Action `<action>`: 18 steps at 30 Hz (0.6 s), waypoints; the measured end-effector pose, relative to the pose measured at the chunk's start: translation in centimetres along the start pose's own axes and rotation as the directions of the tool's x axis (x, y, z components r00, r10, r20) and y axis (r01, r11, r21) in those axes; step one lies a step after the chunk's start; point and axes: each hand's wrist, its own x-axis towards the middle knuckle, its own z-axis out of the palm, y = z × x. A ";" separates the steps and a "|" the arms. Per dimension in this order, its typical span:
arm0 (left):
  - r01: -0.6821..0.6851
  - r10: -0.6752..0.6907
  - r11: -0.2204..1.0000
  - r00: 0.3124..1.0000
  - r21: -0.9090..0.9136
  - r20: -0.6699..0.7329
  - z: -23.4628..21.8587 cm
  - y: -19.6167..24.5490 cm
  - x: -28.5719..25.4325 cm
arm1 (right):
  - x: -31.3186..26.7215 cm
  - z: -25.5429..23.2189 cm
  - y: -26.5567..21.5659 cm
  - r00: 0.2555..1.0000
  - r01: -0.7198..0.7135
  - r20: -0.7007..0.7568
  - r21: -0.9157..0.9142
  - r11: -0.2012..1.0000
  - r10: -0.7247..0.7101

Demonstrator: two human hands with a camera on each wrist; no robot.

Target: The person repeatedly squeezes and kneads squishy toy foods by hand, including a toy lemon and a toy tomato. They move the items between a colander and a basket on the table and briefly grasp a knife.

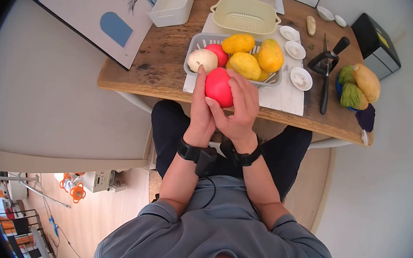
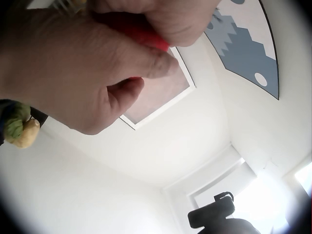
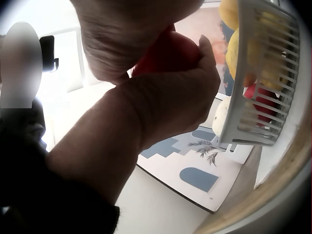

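Between my two hands, just in front of the table's front edge, is a smooth red round fruit. My left hand cups it from the left side, and my right hand wraps its fingers over the right side. In the right wrist view the red fruit shows between both hands; in the left wrist view fingers cover most of it. Right behind the hands stands a grey slotted basket, holding several yellow fruits, a second red fruit and a pale round one.
A cream colander and a white bin stand farther back. Small white dishes line the white sheet's right side. Beyond them lie a black-handled knife on the table and a blue bowl with green and tan produce.
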 end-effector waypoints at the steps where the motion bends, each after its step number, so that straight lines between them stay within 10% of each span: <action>1: -0.009 0.009 1.000 1.000 0.016 -0.005 0.2 0.1 -0.1 | 0.0 0.0 0.1 1.000 0.002 0.000 0.001 1.000 -0.002; 7: -0.110 0.103 0.991 0.991 0.079 0.088 1.3 0.0 -0.4 | -0.6 0.4 0.9 0.968 -0.238 -0.040 0.143 0.961 0.246; 10: -0.097 0.087 0.991 0.990 0.088 0.113 0.7 -0.3 -0.2 | -0.4 0.1 0.7 0.793 -0.556 0.005 0.418 0.719 0.610; 12: -0.109 0.092 0.986 0.987 0.129 0.129 0.3 -0.4 0.0 | -0.1 -0.3 0.9 0.591 -0.667 0.193 0.663 0.340 0.783; 18: -0.114 0.093 0.978 0.988 0.172 0.125 -0.1 -0.7 0.3 | -0.2 0.1 -0.3 0.685 -0.642 0.080 0.537 0.548 0.724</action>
